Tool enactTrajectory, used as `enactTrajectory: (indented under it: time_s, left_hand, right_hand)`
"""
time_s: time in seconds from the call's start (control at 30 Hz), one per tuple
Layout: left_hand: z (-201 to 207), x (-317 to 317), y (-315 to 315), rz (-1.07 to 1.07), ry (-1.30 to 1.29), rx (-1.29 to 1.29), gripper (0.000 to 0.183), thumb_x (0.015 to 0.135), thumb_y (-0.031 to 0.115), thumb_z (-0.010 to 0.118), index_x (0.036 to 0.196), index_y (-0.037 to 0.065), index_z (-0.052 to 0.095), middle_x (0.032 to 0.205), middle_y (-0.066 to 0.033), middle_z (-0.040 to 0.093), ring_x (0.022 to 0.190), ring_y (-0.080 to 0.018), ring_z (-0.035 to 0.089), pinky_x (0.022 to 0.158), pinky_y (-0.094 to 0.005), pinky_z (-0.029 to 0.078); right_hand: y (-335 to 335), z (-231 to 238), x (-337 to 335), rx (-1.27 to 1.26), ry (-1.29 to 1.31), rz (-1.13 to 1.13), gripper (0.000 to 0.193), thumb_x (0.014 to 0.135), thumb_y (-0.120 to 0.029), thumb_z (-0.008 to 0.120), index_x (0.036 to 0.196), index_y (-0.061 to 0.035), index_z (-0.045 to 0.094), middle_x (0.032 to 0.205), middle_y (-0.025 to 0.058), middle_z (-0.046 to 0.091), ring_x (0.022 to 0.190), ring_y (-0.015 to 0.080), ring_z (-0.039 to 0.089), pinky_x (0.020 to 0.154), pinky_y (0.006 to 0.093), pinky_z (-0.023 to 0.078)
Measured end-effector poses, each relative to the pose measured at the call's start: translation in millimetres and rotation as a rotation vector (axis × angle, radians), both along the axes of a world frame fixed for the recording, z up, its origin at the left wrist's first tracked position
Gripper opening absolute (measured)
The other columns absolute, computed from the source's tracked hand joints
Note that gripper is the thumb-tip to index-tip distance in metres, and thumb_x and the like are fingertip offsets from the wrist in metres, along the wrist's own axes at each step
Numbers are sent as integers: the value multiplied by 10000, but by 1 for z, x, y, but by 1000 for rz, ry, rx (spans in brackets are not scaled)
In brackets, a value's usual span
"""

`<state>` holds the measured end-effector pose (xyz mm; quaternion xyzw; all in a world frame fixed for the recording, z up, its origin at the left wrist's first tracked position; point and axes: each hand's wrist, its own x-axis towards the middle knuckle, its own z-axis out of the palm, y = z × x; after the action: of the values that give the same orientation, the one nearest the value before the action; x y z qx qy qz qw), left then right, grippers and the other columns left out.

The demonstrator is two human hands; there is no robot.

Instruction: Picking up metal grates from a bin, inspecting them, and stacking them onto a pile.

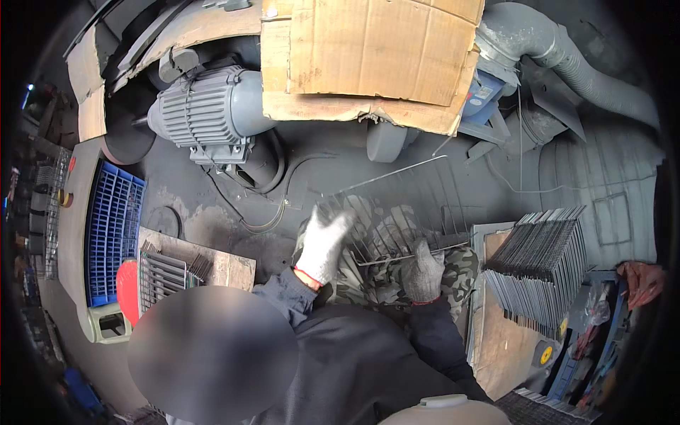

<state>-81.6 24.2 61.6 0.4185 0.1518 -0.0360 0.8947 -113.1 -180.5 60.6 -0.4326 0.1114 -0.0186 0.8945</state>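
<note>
A rectangular wire rack point(402, 228) with thin parallel bars lies tilted above my lap, over camouflage-patterned trousers point(460, 273). My right hand point(423, 275), in a grey-white knit glove, is closed on the rack's near edge, its thumb raised over the wire. At the rack's left end is my left hand point(324, 244), in a white glove with a red cuff band. Motion smears its fingers, so I cannot tell whether they grip the wire. Dark sleeves cover both forearms.
A tall stack of thin metal racks point(542, 273) stands on a wooden board point(506, 347) at right. More racks point(164, 280) lie at left, near a blue plastic crate point(113, 230). Ahead are a grey electric motor point(202, 106), cardboard sheets point(375, 53), cables and a duct hose point(602, 88).
</note>
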Motion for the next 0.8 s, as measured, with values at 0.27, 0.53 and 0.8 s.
enactTrajectory:
  time_s: [0.27,0.53,0.8]
  left_hand:
    - [-22,29,0,-90,81,290,153,1046,169,701,1113,41,649,796,-22,692,594,-124,637,555,-275,525]
    - [-44,104,-23,-255,-117,563,263,1005,165,729,1160,11,584,812,-40,650,557,-114,598,512,-271,486]
    - [-55,100,81,-188,182,466,288,995,199,756,1187,27,626,868,-52,690,614,-135,619,520,-305,522]
  right_hand:
    - [-56,-31,20,-286,-19,-210,514,1003,-89,699,1477,-29,511,1411,137,622,1233,268,645,1102,430,498]
    - [-76,-16,115,-496,203,52,179,977,-54,710,1141,18,727,984,94,782,755,165,736,675,288,596]
    - [13,-81,142,-481,68,164,130,951,-90,788,1030,4,746,897,35,727,738,110,634,641,302,526]
